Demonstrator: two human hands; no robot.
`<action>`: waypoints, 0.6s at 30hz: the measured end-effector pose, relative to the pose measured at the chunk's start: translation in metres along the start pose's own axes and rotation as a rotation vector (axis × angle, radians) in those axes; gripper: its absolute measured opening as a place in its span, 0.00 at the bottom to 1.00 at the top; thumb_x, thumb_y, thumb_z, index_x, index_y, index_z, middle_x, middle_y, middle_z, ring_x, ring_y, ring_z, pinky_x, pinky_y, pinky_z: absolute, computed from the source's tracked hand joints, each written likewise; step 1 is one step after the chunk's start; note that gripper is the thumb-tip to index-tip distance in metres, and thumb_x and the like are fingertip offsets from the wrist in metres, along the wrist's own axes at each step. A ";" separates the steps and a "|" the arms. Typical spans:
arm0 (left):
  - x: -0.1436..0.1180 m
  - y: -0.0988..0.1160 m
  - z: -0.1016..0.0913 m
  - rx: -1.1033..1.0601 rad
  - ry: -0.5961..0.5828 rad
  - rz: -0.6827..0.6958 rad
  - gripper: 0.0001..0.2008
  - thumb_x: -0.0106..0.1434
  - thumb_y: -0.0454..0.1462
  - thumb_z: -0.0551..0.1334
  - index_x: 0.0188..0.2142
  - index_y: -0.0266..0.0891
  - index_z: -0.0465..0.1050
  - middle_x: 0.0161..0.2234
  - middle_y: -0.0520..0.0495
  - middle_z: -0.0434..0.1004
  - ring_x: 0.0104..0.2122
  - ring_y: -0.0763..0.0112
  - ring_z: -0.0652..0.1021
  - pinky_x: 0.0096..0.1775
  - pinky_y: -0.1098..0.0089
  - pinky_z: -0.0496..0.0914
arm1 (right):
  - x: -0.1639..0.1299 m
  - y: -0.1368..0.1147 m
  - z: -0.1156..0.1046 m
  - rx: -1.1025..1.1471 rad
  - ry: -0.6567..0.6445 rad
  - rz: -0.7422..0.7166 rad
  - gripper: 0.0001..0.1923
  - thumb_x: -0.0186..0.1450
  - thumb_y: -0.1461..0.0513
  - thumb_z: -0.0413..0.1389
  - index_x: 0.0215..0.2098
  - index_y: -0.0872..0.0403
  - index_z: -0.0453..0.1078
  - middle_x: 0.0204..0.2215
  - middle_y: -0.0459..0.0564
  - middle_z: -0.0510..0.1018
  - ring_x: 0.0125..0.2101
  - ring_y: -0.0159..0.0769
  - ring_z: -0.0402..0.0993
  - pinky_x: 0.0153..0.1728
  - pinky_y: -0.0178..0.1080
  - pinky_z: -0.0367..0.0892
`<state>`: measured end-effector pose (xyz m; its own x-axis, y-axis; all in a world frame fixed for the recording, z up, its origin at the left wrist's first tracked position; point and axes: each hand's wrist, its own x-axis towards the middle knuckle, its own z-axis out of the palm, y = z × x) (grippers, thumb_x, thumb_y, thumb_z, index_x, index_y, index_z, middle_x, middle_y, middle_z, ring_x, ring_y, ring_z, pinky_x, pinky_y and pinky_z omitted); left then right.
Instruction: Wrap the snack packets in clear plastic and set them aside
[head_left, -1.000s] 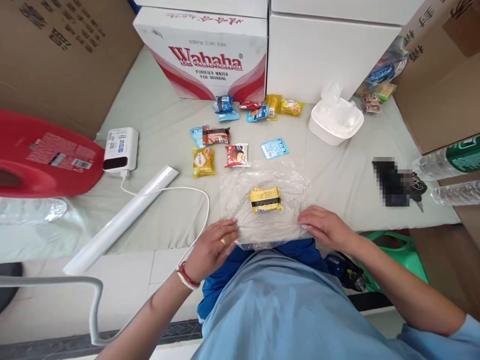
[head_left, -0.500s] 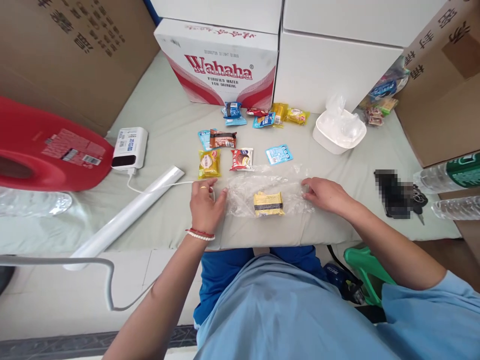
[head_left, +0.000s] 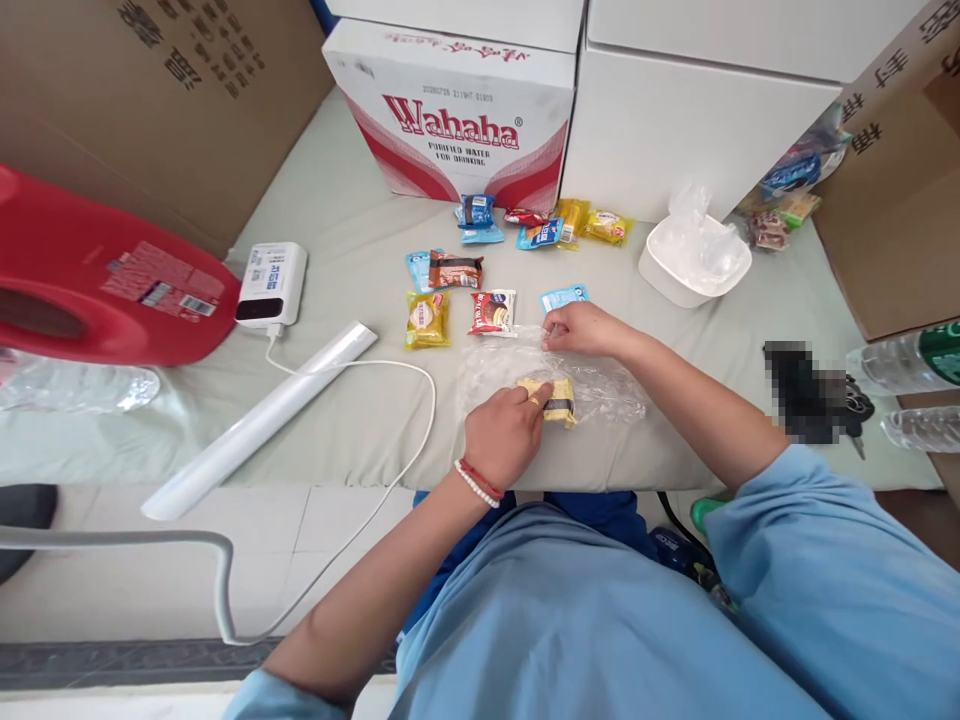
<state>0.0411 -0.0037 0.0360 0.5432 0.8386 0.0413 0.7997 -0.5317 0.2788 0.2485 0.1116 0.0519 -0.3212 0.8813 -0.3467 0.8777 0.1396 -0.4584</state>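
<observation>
A yellow snack packet [head_left: 560,408] with a dark band lies on a crumpled clear plastic sheet [head_left: 487,375] near the table's front edge. My left hand [head_left: 506,432] rests over the packet's left part, index finger pressed on top and the other fingers curled; its thumb is hidden. At the sheet's far edge, my right hand [head_left: 583,329] pinches the plastic between thumb and fingers. Just beyond the right hand is a light-blue packet [head_left: 564,297], partly covered by it. A red-and-white cake packet [head_left: 493,312] and a yellow cake packet [head_left: 427,320] lie behind the sheet.
More snack packets [head_left: 455,270] lie farther back, before a Wahaha carton [head_left: 457,120]. A white tub [head_left: 679,265] with a plastic bag stands right. Left are a power bank [head_left: 271,285] with a cable, a white tube [head_left: 262,420] and a red jug [head_left: 112,270].
My left hand has moved right from the sheet's left edge onto the yellow packet. My right hand has gone left and away from me to the sheet's far edge.
</observation>
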 end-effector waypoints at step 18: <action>0.000 -0.003 0.010 -0.072 0.040 0.045 0.12 0.72 0.35 0.55 0.37 0.41 0.79 0.35 0.43 0.80 0.37 0.62 0.77 0.36 0.65 0.69 | -0.109 -0.050 0.046 -0.351 0.172 -0.286 0.17 0.75 0.62 0.49 0.58 0.50 0.72 0.39 0.51 0.76 0.36 0.37 0.70 0.28 0.38 0.50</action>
<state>0.0414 -0.0034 0.0261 0.5665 0.8188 0.0929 0.7534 -0.5603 0.3442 0.2233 -0.0121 0.0749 -0.5300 0.8428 -0.0935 0.8391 0.5053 -0.2016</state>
